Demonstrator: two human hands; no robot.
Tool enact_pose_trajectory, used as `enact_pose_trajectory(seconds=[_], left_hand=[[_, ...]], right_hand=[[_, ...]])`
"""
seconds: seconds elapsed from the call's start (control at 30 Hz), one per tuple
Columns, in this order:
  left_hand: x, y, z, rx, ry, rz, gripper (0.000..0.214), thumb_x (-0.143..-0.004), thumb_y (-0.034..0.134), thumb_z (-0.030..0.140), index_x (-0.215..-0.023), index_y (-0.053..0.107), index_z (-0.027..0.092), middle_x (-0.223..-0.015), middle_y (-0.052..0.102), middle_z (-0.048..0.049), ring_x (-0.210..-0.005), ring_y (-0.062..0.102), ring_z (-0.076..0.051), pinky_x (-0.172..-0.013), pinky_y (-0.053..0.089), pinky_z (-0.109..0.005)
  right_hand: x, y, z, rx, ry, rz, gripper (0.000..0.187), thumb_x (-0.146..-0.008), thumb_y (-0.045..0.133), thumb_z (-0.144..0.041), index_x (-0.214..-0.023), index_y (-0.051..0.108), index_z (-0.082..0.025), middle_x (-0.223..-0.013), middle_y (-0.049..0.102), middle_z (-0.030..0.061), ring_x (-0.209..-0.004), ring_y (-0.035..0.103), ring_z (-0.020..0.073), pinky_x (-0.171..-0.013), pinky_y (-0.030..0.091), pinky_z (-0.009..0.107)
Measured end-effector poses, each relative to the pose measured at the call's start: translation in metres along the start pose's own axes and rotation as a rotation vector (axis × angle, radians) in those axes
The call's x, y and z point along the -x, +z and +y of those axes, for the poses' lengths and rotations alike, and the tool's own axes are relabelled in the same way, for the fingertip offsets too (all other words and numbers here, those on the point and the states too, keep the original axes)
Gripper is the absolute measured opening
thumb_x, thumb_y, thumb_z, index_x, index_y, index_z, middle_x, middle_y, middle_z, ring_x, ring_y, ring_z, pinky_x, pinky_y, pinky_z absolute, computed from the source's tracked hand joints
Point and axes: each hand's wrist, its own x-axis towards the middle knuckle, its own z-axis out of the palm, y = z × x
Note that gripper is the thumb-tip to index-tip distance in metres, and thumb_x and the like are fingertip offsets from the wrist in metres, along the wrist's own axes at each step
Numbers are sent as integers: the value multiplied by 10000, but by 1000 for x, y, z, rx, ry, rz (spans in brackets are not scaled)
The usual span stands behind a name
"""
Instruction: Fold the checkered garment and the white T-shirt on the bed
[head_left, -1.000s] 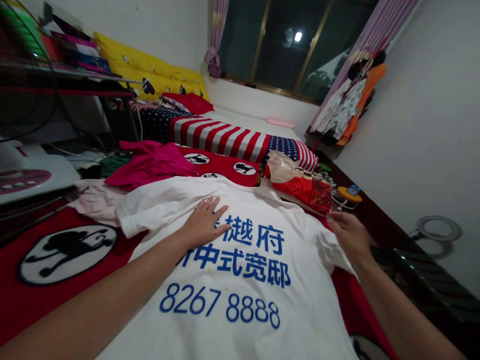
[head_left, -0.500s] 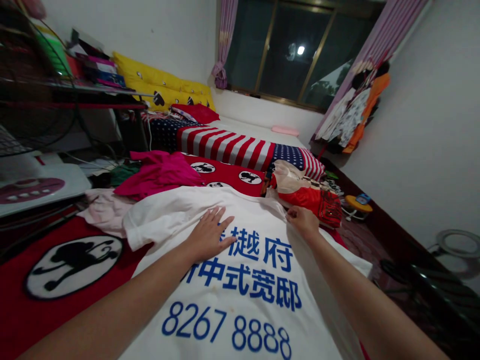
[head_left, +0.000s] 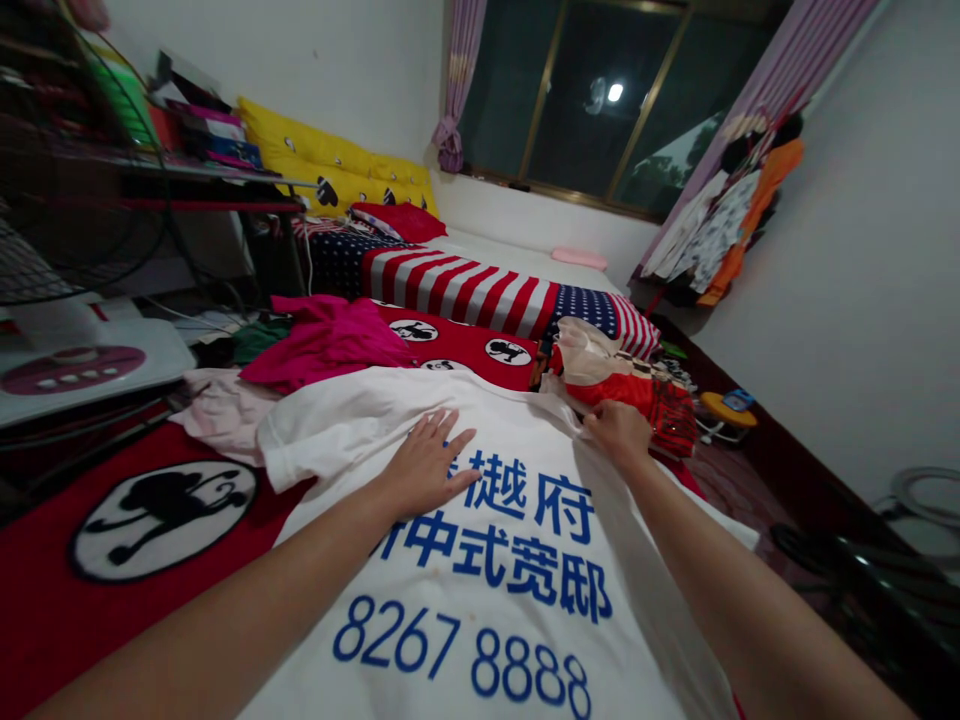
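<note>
A white T-shirt (head_left: 465, 590) with blue characters and digits lies spread out on a red blanket (head_left: 45, 560), its collar pointing away from me. My left hand (head_left: 431, 465) rests flat on the upper left part of the shirt, fingers apart, covering some of the print. Near the right shoulder, my right hand (head_left: 621, 432) is closed on the shirt's fabric, with the fingertips partly hidden. A white sleeve (head_left: 300, 440) extends to the left.
Beyond the shirt lie a magenta garment (head_left: 337, 340), a pale pink cloth (head_left: 225, 410) and a red-and-cream folded pile (head_left: 630, 390). A fan base (head_left: 82, 360) stands at the left. Farther back is a bed with a striped cover (head_left: 457, 285).
The view has shifted slightly, moving the scene a little to the right. Both hands stay at about the same places on the shirt; the right hand has turned slightly.
</note>
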Motion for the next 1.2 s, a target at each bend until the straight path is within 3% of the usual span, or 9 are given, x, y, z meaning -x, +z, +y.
enact_pose_trajectory(seconds=[0.2,0.4,0.57,0.77,0.9,1.0,1.07,1.13,1.2], left_hand=[[0,-2,1,1,-1,-13,680,-879,363,657,-1430,409,259,-1554,268,-100,-1442,169,-312,-1161,140,-479],[0,-2,1,3,-2,-10,672,-874,383,655,-1423,417,269,-1553,275,-80,-1442,169,-311,-1164,135,-475],[0,-1,0,15,-2,-9,682,-877,365,661,-1426,414,260,-1556,265,-95,-1441,167,-320,-1166,129,-476],[0,0,0,12,-3,-17,699,-879,342,669,-1441,389,255,-1564,239,-101,-1443,154,-324,-1163,133,-484],[0,0,-1,22,0,-22,698,-881,340,668,-1445,379,259,-1567,232,-95,-1444,157,-318,-1163,130,-488],[0,-1,0,25,-1,-26,704,-878,333,675,-1446,378,262,-1568,230,-89,-1446,147,-318,-1165,122,-485],[0,-2,0,27,-4,-36,711,-877,328,679,-1447,378,257,-1569,225,-100,-1446,142,-320,-1165,121,-485],[0,-4,1,28,-6,-47,716,-878,330,679,-1448,376,249,-1567,223,-117,-1446,138,-322,-1164,121,-488],[1,-5,2,28,-7,-50,714,-878,341,674,-1449,372,247,-1564,226,-124,-1446,141,-321,-1162,125,-492]], right_hand=[[0,7,1,-80,-63,-103,267,-777,550,-342,-928,754,-260,-919,745,63,-886,684,236,-654,459,259],[8,21,-13,-120,-119,-70,226,-776,578,-242,-868,763,-148,-942,726,194,-963,667,327,-820,467,386],[-1,13,-2,-296,-7,43,215,-781,576,-237,-853,739,-116,-934,717,211,-1027,638,358,-905,444,462],[-9,27,9,-736,214,122,155,-778,527,-199,-852,640,-120,-655,682,99,-692,700,229,-670,562,340],[2,40,-2,-933,226,148,202,-758,561,-226,-940,577,-140,-716,673,66,-652,686,186,-619,568,312],[23,41,-9,-960,103,144,254,-750,585,-326,-925,620,-144,-868,690,99,-816,677,223,-770,553,389],[38,42,-13,-869,-140,85,346,-762,600,-395,-1005,654,-154,-1082,674,131,-1030,624,267,-937,472,456],[48,43,-16,-630,-391,-24,471,-824,550,-460,-1203,606,-186,-1333,557,137,-1258,478,307,-1059,328,529],[50,41,-22,-339,-486,-137,557,-901,436,-494,-1385,456,-220,-1490,390,124,-1382,314,327,-1089,224,590]])
